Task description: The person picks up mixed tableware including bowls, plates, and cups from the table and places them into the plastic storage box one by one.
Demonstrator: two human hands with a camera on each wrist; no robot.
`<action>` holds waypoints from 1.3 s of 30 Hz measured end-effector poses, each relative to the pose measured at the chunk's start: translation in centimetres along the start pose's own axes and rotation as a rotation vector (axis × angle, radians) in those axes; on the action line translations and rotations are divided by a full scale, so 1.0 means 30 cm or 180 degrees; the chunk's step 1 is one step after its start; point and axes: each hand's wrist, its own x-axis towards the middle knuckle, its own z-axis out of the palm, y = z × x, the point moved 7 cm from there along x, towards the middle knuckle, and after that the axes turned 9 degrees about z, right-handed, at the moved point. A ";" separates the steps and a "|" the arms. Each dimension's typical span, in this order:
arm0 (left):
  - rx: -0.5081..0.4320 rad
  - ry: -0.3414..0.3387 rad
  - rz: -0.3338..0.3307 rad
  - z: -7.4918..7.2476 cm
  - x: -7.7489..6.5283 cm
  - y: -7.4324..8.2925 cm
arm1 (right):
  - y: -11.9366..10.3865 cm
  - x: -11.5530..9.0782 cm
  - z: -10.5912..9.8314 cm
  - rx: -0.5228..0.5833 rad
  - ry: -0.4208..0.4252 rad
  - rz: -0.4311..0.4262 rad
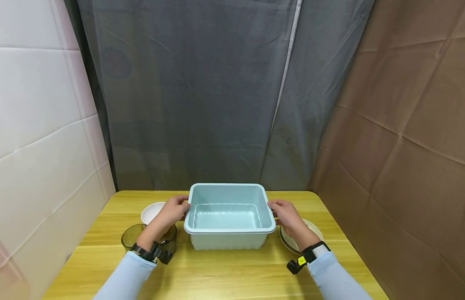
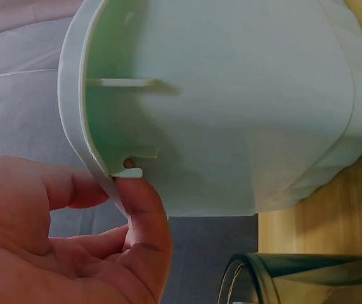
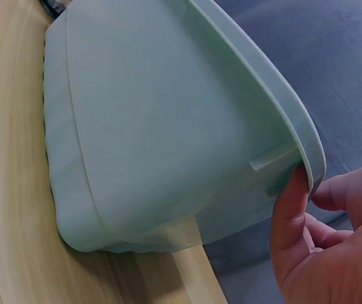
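Observation:
A pale blue-green rectangular plastic basin (image 1: 226, 239) sits at the middle of the wooden table, its inside bare. My left hand (image 1: 174, 210) pinches its rim at the left side. In the left wrist view, a finger (image 2: 148, 221) hooks under the rim beside small ribs. On the opposite side my right hand (image 1: 286, 214) pinches the rim between thumb and fingers. The right wrist view has one fingertip (image 3: 291, 199) tucked beneath that edge. Whether the basin's bottom fully touches the table I cannot tell.
Left of the basin stand a white bowl (image 1: 150, 212) and a dark see-through bowl (image 1: 130, 235), partly behind my left forearm. Stacked pale dishes (image 1: 314, 230) lie under my right wrist. A grey curtain (image 1: 202, 104) hangs behind the table (image 1: 217, 275); cloth walls flank it.

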 end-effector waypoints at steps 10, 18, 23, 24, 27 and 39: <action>0.0043 0.0030 0.0009 0.021 0.002 -0.002 | 0.001 -0.005 -0.014 -0.0081 0.0041 0.0031; 0.0074 -0.0004 0.0002 0.027 -0.004 0.001 | 0.009 -0.006 -0.018 -0.0086 0.0041 0.0012; 0.0142 -0.0018 -0.0020 0.022 -0.007 0.003 | 0.004 -0.008 -0.022 -0.0165 0.0043 -0.0020; 0.0165 -0.0010 -0.0035 0.020 -0.011 0.005 | 0.001 -0.010 -0.024 -0.0199 0.0045 -0.0033; 0.0280 0.0029 -0.0018 0.009 -0.027 0.013 | -0.010 -0.020 -0.031 -0.0304 0.0067 -0.0085; 0.0981 0.0360 0.0254 -0.081 -0.218 0.066 | 0.018 -0.112 -0.124 -0.0741 0.0181 -0.0232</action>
